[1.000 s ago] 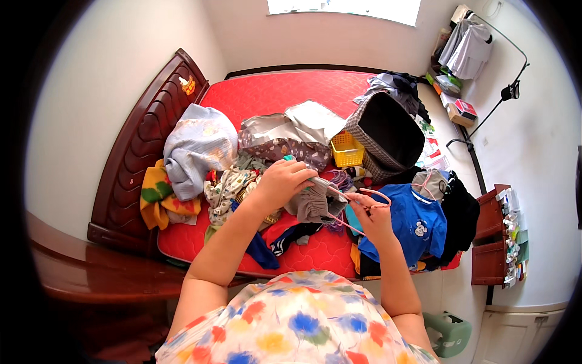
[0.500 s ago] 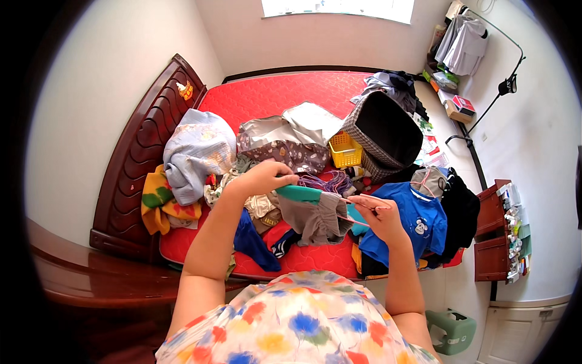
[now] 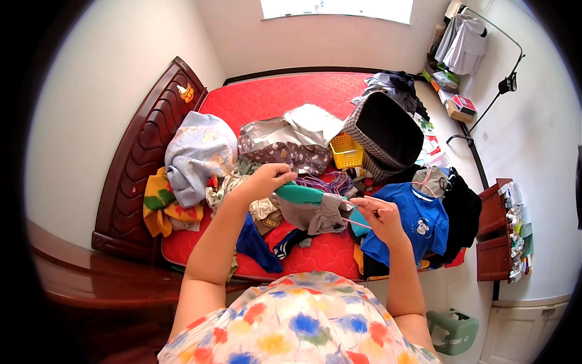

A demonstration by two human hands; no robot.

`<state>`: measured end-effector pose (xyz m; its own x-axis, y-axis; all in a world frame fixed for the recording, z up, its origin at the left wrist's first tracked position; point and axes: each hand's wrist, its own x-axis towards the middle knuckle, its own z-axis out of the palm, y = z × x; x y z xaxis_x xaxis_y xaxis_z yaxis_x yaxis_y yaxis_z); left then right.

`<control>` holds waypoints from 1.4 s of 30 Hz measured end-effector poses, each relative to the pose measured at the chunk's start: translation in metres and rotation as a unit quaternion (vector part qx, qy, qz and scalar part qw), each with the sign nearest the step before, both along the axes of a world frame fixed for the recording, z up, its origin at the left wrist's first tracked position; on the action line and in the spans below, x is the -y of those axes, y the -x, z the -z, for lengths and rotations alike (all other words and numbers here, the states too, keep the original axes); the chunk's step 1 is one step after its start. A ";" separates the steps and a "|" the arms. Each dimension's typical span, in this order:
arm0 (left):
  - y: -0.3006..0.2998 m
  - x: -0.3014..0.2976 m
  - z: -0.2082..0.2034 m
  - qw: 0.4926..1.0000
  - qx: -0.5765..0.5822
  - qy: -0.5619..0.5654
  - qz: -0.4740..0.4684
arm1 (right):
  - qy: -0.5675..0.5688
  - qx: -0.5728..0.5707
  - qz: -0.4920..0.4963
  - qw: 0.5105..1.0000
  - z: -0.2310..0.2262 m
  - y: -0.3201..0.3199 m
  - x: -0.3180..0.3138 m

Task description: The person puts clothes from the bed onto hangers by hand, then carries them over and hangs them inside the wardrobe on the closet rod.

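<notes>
Over the bed, my left hand [image 3: 271,181] is closed on the green end of a small grey-and-green garment [image 3: 309,213]. The gathered grey edge of the garment points toward my right hand [image 3: 379,212]. That hand pinches a thin pink clothes hanger [image 3: 351,222], part of which runs inside the garment, where the cloth hides it. Beyond the garment lies a bunch of purple hangers [image 3: 332,182]. Just right of my right hand, a blue T-shirt [image 3: 409,219] with a small animal print is spread over other clothes, a pink hanger at its neck.
A red mattress [image 3: 273,91] bears heaps of clothes, a light blue quilt [image 3: 203,151], a yellow basket [image 3: 347,153] and an open checked storage box [image 3: 388,130]. A dark wooden headboard [image 3: 145,145] stands left. On the floor at right is a green stool [image 3: 451,332].
The grey edge of the garment has drawn back slightly to the left, baring more of the pink hanger near my right hand. Both hands keep their hold.
</notes>
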<state>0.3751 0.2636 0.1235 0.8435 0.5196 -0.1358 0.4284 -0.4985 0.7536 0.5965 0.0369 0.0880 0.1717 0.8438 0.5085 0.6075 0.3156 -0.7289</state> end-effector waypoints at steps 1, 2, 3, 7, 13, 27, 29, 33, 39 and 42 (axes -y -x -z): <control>0.001 0.003 0.000 0.997 0.066 0.021 -0.029 | 0.000 0.000 0.002 1.000 0.002 0.000 0.000; -0.002 0.011 -0.002 0.988 0.137 0.024 -0.062 | 0.004 -0.017 0.000 1.000 0.006 -0.002 -0.001; -0.003 0.014 -0.004 0.988 0.137 0.023 -0.060 | 0.007 -0.033 -0.003 0.999 0.010 -0.003 -0.002; -0.001 0.024 -0.014 0.960 0.275 -0.006 -0.055 | -0.030 0.016 0.004 0.999 0.020 -0.005 -0.007; 0.005 0.027 -0.024 0.833 0.243 -0.465 -0.177 | 0.018 -0.205 0.016 0.978 0.022 0.006 -0.008; -0.033 0.062 -0.003 0.879 0.126 -0.431 0.159 | 0.073 -0.065 -0.015 0.995 -0.013 0.018 -0.019; -0.040 0.068 -0.001 0.879 0.132 -0.429 0.159 | 0.062 -0.024 0.014 0.998 -0.009 0.019 -0.023; -0.043 0.072 0.001 0.893 0.157 -0.410 0.101 | 0.067 -0.066 0.062 0.994 -0.015 0.023 -0.023; -0.028 0.064 -0.015 0.906 0.182 -0.379 -0.037 | -0.221 0.050 0.203 0.953 -0.013 0.028 -0.017; -0.026 0.063 -0.020 0.911 0.191 -0.360 -0.059 | 0.033 -0.117 0.005 0.993 -0.014 0.042 -0.014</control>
<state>0.4014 0.2004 0.1439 0.6905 0.4478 0.5681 0.2848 -0.8902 0.3555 0.5547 0.0511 0.1021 0.2875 0.8712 0.3979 0.4211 0.2581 -0.8695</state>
